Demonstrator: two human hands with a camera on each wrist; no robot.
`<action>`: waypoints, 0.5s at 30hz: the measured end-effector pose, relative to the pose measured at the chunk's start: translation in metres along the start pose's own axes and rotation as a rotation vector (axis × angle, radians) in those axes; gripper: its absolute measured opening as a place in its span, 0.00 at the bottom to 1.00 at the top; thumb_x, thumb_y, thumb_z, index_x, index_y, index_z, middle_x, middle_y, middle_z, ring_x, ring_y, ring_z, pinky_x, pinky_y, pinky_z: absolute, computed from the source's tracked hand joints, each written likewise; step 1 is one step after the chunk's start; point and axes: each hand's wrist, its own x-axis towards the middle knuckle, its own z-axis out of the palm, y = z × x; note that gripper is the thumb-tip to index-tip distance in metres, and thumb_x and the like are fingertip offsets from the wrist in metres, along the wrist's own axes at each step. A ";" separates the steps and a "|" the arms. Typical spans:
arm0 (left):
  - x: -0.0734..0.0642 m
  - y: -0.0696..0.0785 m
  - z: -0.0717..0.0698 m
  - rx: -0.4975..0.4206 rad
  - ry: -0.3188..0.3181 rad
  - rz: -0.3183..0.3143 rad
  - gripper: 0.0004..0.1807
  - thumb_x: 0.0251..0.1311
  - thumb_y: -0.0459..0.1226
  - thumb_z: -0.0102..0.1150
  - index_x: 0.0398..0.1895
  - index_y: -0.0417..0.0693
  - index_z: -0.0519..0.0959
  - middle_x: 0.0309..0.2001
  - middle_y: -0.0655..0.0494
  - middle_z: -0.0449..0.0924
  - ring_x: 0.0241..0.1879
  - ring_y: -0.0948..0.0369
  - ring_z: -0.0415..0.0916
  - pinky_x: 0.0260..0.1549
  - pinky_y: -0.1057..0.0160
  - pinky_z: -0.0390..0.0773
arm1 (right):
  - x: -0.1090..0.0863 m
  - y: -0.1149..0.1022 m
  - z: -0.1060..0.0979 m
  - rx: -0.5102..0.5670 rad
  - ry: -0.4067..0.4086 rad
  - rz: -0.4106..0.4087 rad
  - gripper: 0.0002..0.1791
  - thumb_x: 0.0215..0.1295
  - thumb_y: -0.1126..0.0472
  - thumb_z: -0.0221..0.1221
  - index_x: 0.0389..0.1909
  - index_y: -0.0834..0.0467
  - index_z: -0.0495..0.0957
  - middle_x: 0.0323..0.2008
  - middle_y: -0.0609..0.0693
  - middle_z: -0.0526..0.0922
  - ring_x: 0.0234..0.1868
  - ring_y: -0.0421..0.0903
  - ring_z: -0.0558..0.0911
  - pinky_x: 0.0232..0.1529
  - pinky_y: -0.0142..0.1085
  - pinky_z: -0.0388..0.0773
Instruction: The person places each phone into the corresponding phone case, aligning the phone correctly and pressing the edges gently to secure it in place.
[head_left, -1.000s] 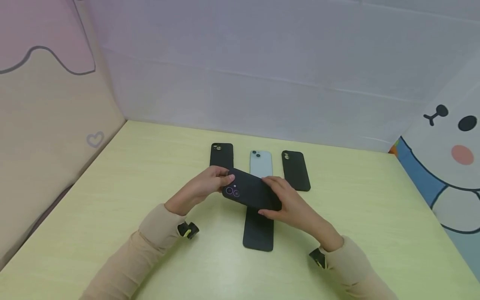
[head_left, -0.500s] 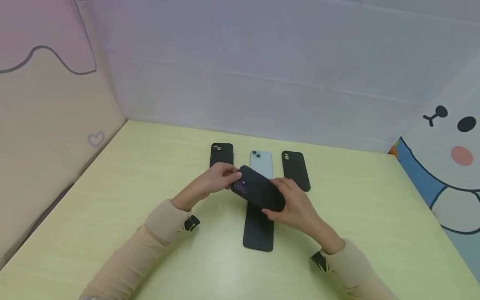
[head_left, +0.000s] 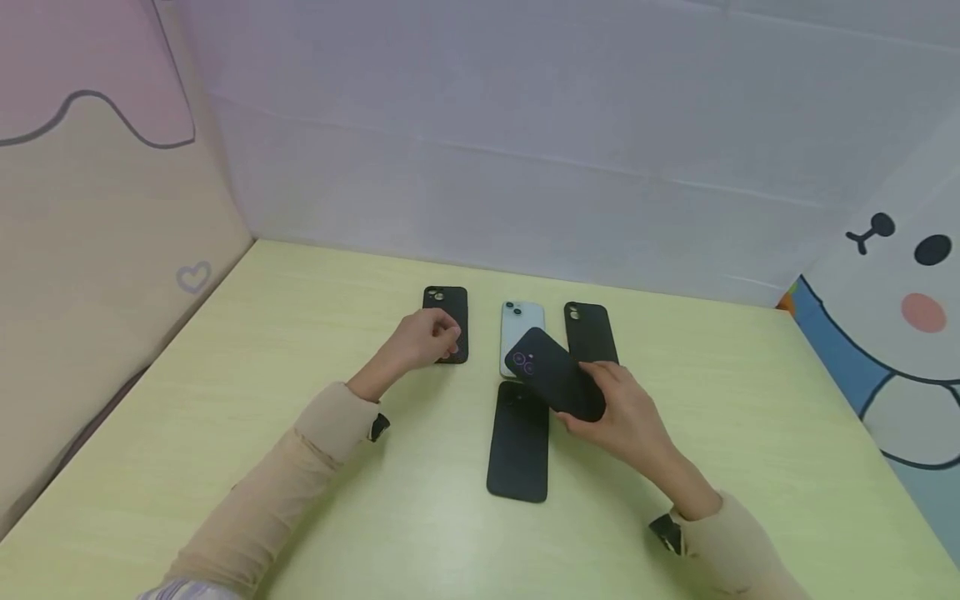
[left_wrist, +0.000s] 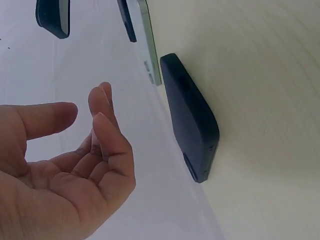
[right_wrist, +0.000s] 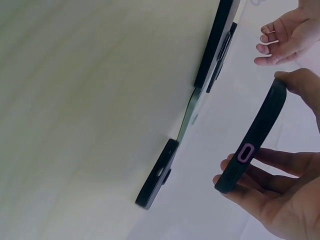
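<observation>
My right hand (head_left: 630,421) grips a black phone case (head_left: 553,375) by its right end, thumb and fingers on opposite edges. Two purple rings mark its camera corner. In the right wrist view, a purple-rimmed oval opening shows in its short edge. My left hand (head_left: 423,340) holds nothing; its fingers curl loosely over the lower part of another black phone case (head_left: 457,308). In the left wrist view that case stands off beyond the fingertips. Partly behind the held case lies a pale blue phone (head_left: 513,337), two camera lenses at its top.
A third black phone case (head_left: 594,329) lies at the back right, partly behind my right fingers. Nearer me lies a dark, phone-shaped slab (head_left: 517,454), its upper corner overlapped by the held case. All rest on a light wooden table (head_left: 337,283), backed by a pale cloth wall (head_left: 495,150).
My left hand has let go of the black phone case and moved up and left. My right hand has carried it to the right, tilting it further, uncovering more of the phone-shaped slab.
</observation>
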 end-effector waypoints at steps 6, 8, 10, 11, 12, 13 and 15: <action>0.006 -0.005 -0.002 0.095 0.072 -0.013 0.15 0.66 0.40 0.46 0.47 0.39 0.73 0.36 0.48 0.80 0.35 0.56 0.77 0.31 0.64 0.74 | -0.010 0.013 -0.003 -0.041 -0.005 0.028 0.35 0.43 0.52 0.69 0.50 0.67 0.72 0.47 0.61 0.76 0.49 0.58 0.74 0.45 0.51 0.75; 0.007 -0.005 -0.002 0.127 0.098 -0.010 0.15 0.66 0.40 0.46 0.47 0.38 0.73 0.38 0.47 0.80 0.37 0.55 0.77 0.34 0.61 0.74 | -0.014 0.017 -0.004 -0.054 -0.009 0.038 0.34 0.43 0.53 0.69 0.50 0.68 0.72 0.46 0.62 0.76 0.49 0.58 0.74 0.44 0.51 0.75; 0.008 -0.005 -0.003 0.152 0.118 -0.012 0.16 0.66 0.40 0.46 0.48 0.37 0.72 0.41 0.45 0.79 0.40 0.53 0.76 0.38 0.59 0.75 | -0.018 0.020 -0.006 -0.065 -0.013 0.047 0.34 0.43 0.53 0.69 0.50 0.68 0.72 0.46 0.62 0.76 0.48 0.58 0.75 0.44 0.51 0.75; 0.009 -0.005 -0.003 0.164 0.125 -0.013 0.16 0.65 0.40 0.46 0.49 0.37 0.72 0.42 0.44 0.78 0.41 0.53 0.76 0.39 0.58 0.75 | -0.020 0.022 -0.007 -0.073 -0.014 0.050 0.34 0.43 0.53 0.69 0.50 0.68 0.72 0.46 0.62 0.76 0.48 0.58 0.75 0.43 0.51 0.75; 0.010 -0.005 -0.003 0.178 0.130 -0.017 0.17 0.65 0.40 0.47 0.50 0.36 0.71 0.43 0.43 0.78 0.42 0.52 0.76 0.41 0.57 0.75 | -0.022 0.023 -0.008 -0.077 -0.015 0.054 0.34 0.43 0.53 0.69 0.50 0.68 0.72 0.45 0.62 0.77 0.48 0.58 0.75 0.43 0.51 0.75; 0.011 -0.005 -0.003 0.190 0.134 -0.021 0.18 0.65 0.40 0.47 0.52 0.35 0.70 0.44 0.42 0.77 0.44 0.51 0.75 0.42 0.56 0.75 | -0.023 0.024 -0.009 -0.083 -0.018 0.059 0.34 0.43 0.53 0.69 0.50 0.68 0.72 0.45 0.62 0.77 0.48 0.58 0.75 0.43 0.51 0.75; 0.014 -0.006 -0.003 0.223 0.136 -0.039 0.21 0.64 0.40 0.48 0.55 0.34 0.67 0.48 0.40 0.75 0.47 0.49 0.74 0.45 0.55 0.74 | -0.027 0.026 -0.012 -0.092 -0.024 0.066 0.34 0.43 0.53 0.69 0.50 0.68 0.73 0.45 0.62 0.77 0.48 0.58 0.75 0.43 0.51 0.75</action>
